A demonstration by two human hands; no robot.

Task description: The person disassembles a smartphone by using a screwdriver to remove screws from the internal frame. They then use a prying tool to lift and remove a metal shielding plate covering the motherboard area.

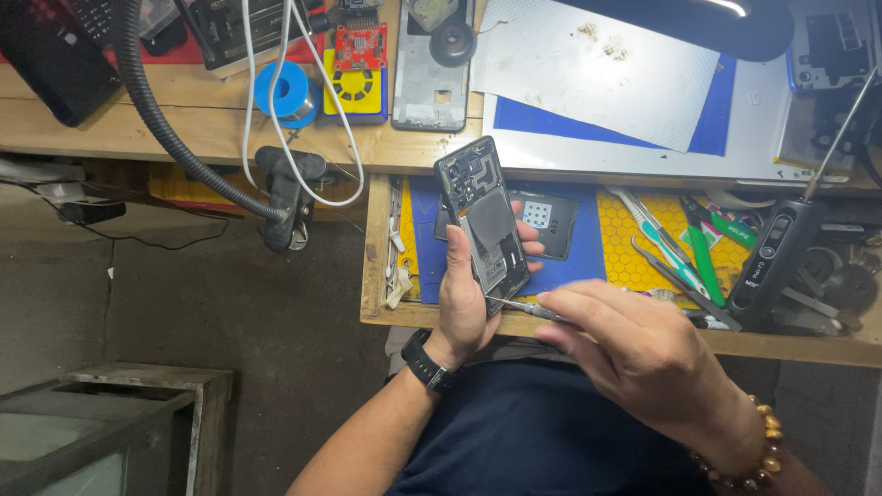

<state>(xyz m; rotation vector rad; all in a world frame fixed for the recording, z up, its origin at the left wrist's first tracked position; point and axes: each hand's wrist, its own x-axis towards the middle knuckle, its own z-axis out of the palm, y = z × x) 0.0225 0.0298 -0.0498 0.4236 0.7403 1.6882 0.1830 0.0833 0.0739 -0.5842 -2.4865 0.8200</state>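
A person's left hand grasps an opened smartphone with its back cover off, held upright over an open wooden drawer below the table edge. Fingers wrap the phone's lower half, a dark watch on the wrist. The right hand, with a beaded bracelet, is clenched on a thin metal tool whose tip touches the phone's lower edge.

The drawer holds a blue mat and a yellow honeycomb-patterned mat. On them lie a dark square phone part with a white label, green-handled pliers, tweezers and a black electric screwdriver leaning at the right.

On the table above sit a blue spool of wire, a yellow box with a small red circuit board on it, a grey phone frame and a white textured sheet over a blue mat. A white cable hangs over the edge beside a black flexible hose.
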